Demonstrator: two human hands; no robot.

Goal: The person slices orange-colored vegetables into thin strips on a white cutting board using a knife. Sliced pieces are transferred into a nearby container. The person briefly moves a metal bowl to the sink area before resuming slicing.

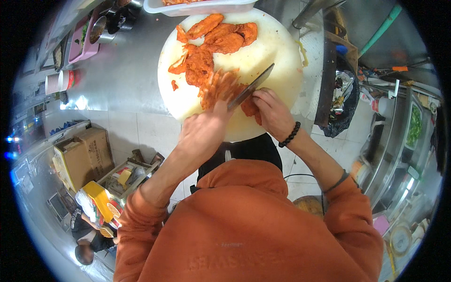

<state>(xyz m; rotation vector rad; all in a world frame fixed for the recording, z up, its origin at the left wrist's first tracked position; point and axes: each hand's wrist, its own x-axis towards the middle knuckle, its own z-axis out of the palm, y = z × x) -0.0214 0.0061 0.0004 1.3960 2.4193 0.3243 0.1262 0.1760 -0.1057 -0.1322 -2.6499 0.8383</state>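
Note:
My left hand (206, 125) grips a cleaver-like knife (252, 86) by its handle, which the fingers mostly hide. Its blade slants up to the right over a round white cutting board (285, 63). Curled fingers of my right hand (273, 111) hold an orange-red fried cutlet (249, 107) just right of the blade. Left of the blade lie thin cut strips (220, 84), somewhat blurred. Farther up the board are several whole fried cutlets (223, 38), another large cutlet (199, 65) and small pieces such as a crumb (174, 85).
A translucent plastic tub (201, 7) with orange food stands at the board's far edge. Stacked paper cups (65, 81) and a pink basin (82, 53) are on the left. A black-lined bin (343, 105) is at right. Cardboard boxes (93, 151) and another person (86, 236) are lower left.

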